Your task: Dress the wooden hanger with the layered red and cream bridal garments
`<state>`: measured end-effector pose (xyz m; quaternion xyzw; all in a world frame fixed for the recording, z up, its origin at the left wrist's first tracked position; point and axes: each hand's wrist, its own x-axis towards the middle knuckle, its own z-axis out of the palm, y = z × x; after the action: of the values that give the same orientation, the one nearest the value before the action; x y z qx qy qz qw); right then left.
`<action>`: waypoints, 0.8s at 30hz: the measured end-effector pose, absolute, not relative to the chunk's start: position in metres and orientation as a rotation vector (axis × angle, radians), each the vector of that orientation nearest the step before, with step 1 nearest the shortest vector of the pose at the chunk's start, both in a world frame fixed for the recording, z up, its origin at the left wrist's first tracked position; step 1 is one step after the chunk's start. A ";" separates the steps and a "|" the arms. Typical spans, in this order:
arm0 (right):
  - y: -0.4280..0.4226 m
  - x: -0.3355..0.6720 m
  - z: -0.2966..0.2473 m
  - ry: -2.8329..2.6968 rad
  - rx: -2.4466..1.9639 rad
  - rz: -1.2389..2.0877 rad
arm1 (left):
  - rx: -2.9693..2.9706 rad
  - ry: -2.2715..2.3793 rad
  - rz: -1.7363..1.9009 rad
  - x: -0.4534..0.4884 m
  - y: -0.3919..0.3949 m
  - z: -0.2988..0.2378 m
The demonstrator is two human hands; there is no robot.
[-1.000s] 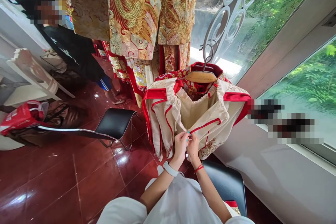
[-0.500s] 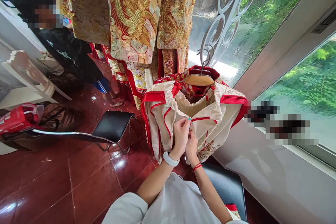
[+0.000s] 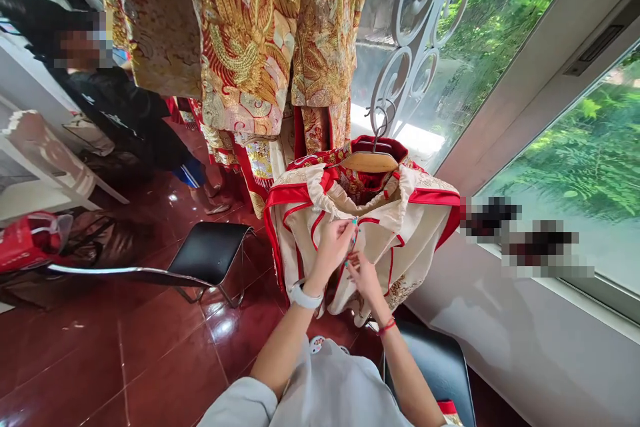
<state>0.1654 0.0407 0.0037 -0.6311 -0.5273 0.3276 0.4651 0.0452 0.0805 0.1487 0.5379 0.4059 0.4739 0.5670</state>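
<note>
Far left: red bag (image 3: 23, 240), white chair (image 3: 47, 177) behind it. Next, another person in a dark top (image 3: 125, 110) and blue shorts, standing near the hanging clothes. Black chair (image 3: 213, 252) on the red tiled floor (image 3: 165, 347), just left of the work area. Gold-and-red embroidered garments (image 3: 250, 40) hang at top centre, above and behind the work area.

Centre: cream garment (image 3: 376, 240) with red trim and gathered neck edge, hanging in front of the wearer, just below the window. Left hand (image 3: 331, 248), white watch (image 3: 306, 296) on wrist, grip narrow: thumb and finger pinch the garment's front edge below the neck opening. Right hand (image 3: 367, 279), red bracelet (image 3: 387, 327) on wrist, sits lower and just right, fingers bent, fingertips at the same front; too small to tell whether they hold cloth or only touch it. Wooden hanger (image 3: 370, 161) at the neck, red patterned cloth around it.

Right: second black chair (image 3: 435, 363) below the garment, white scroll grille (image 3: 413, 7) at the window, greenery (image 3: 590, 153) outside.
</note>
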 end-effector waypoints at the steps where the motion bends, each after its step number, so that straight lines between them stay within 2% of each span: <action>1: 0.036 0.179 0.013 -1.307 -1.501 0.909 | 1.332 0.923 1.007 0.031 0.080 0.152; 2: 0.032 0.195 0.026 -1.303 -1.469 0.968 | 1.393 0.914 0.937 0.015 0.080 0.158; 4: 0.027 0.234 0.062 -1.270 -1.467 0.828 | 1.504 0.995 0.996 -0.016 0.082 0.179; 7: 0.037 0.291 0.130 -1.172 -1.508 0.126 | 1.753 1.357 1.382 -0.047 0.107 0.222; 8: 0.045 0.308 0.151 -1.241 -1.529 -0.057 | 1.880 1.512 1.403 -0.050 0.122 0.235; 11: 0.074 0.345 0.195 -1.608 -1.567 -0.283 | 2.222 1.768 0.996 -0.045 0.170 0.258; 13: 0.092 0.361 0.204 -1.747 -1.583 -0.349 | 2.334 1.729 0.695 -0.037 0.192 0.261; 15: 0.105 0.372 0.199 -1.847 -1.559 -0.288 | 2.403 1.643 0.597 -0.031 0.203 0.259; 18: 0.117 0.379 0.181 -1.832 -1.443 -0.136 | 2.479 1.519 0.645 -0.026 0.204 0.257; 21: 0.123 0.374 0.166 -1.637 -1.404 -0.191 | 2.400 1.372 0.721 -0.025 0.205 0.254; 24: 0.125 0.364 0.157 -1.507 -1.382 -0.258 | 2.140 1.201 1.006 -0.026 0.211 0.244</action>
<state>0.3642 0.1252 0.1572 -0.5752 -0.6271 -0.1071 0.5142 -0.0261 0.2114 0.2443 0.7827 0.4393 0.3681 0.2425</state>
